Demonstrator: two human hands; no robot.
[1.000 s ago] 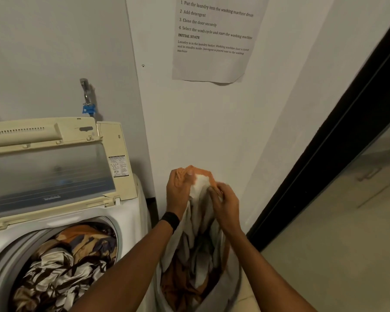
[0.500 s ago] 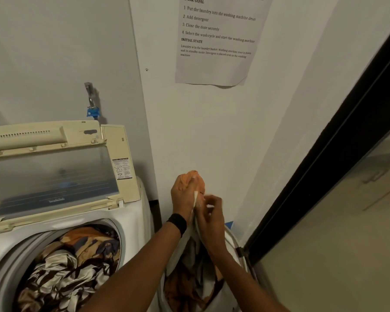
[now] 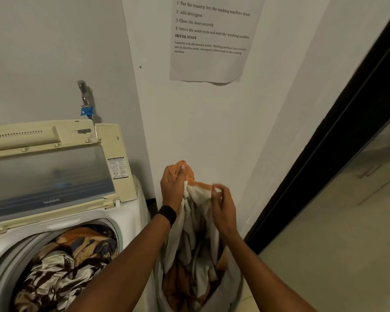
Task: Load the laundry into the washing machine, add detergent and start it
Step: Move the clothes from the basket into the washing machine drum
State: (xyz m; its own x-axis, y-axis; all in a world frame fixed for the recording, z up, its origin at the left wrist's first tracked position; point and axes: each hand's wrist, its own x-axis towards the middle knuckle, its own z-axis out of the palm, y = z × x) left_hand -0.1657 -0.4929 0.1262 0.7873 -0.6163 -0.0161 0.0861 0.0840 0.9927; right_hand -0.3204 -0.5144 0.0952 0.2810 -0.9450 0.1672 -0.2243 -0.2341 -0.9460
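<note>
Two hands work over one basket [image 3: 237, 280] at the near right. The left hand [image 3: 172, 188] grips the orange top of one orange-and-white cloth [image 3: 198, 212], lifted just above the basket. The right hand [image 3: 223, 203] pinches its white edge, though the fingertips are blurred. One washing machine [image 3: 127, 213] stands to the left, lid [image 3: 52, 174] raised, with patterned laundry [image 3: 61, 264] in its drum. The frame cuts off the machine and the one paper sheet [image 3: 209, 64] on the wall.

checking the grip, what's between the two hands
In the head view, an orange and white cloth spans the gap; the left hand grips its orange end, the right hand pinches a white fold.
</note>
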